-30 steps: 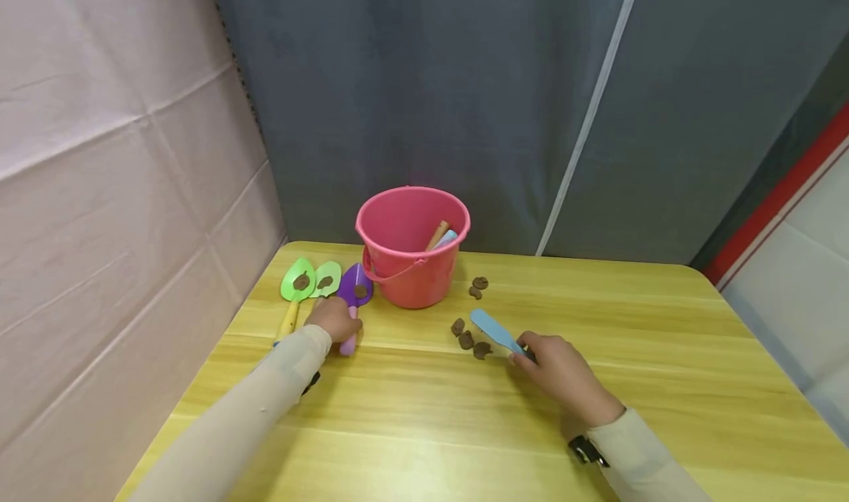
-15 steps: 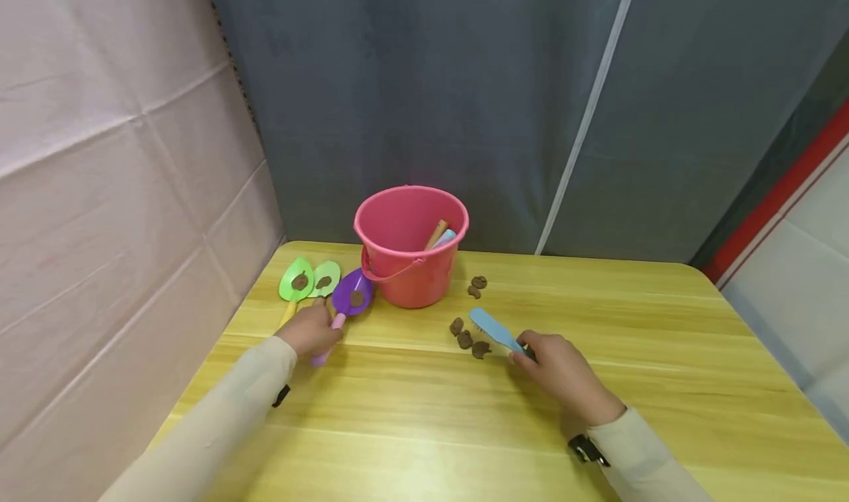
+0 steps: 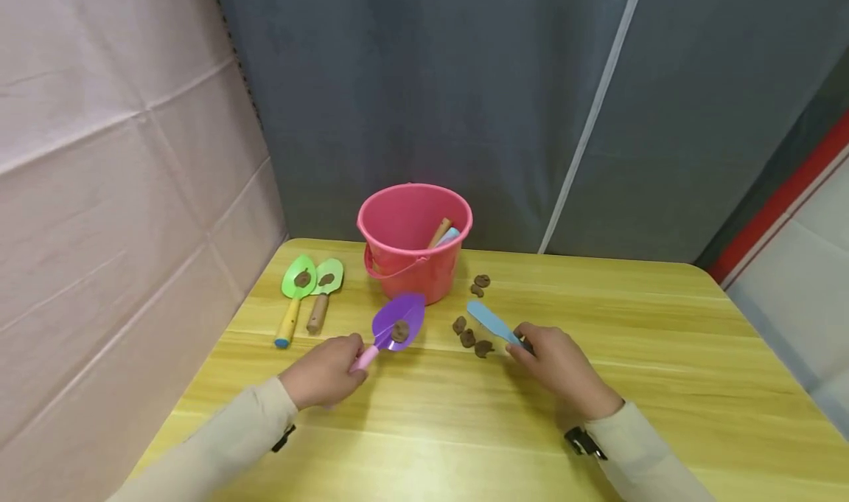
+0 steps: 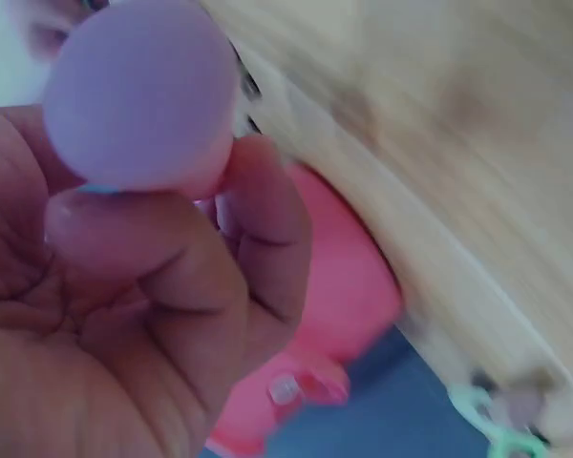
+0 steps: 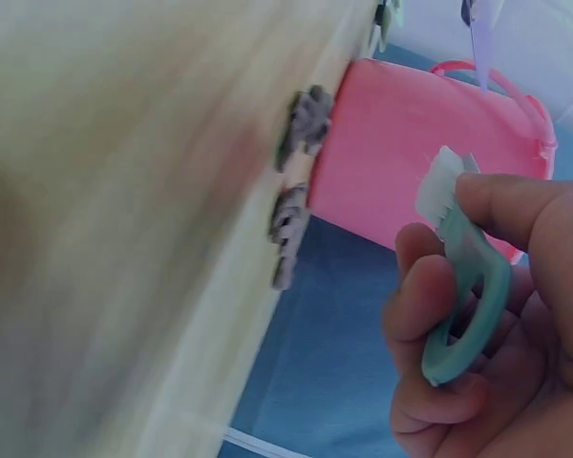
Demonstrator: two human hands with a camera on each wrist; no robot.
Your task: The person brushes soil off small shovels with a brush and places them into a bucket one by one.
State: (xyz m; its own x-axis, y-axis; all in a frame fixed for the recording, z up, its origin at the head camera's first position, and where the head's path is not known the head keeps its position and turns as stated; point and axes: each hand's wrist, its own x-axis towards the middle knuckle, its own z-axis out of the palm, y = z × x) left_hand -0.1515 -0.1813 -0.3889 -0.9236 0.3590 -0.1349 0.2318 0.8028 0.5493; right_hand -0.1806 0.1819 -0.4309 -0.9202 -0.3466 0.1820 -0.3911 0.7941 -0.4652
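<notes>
My left hand grips the pink handle of a purple toy shovel, whose blade points up and right in front of the bucket. A brown lump lies in the blade. Up close in the left wrist view, fingers curl round the rounded lavender handle end. My right hand holds a light-blue brush by its handle. White bristles show in the right wrist view. Just beyond the brush head, several brown lumps lie on the table.
A pink-red bucket stands at the back, with tool handles sticking up inside. To its left lie a green shovel with a yellow handle and a pale-green one with a brown handle, each bearing a brown lump. Two more lumps lie right of the bucket.
My left hand has taken the purple shovel away from the two green ones and brought it right and nearer, lump still in the blade. My right hand with the brush stays almost in place.
</notes>
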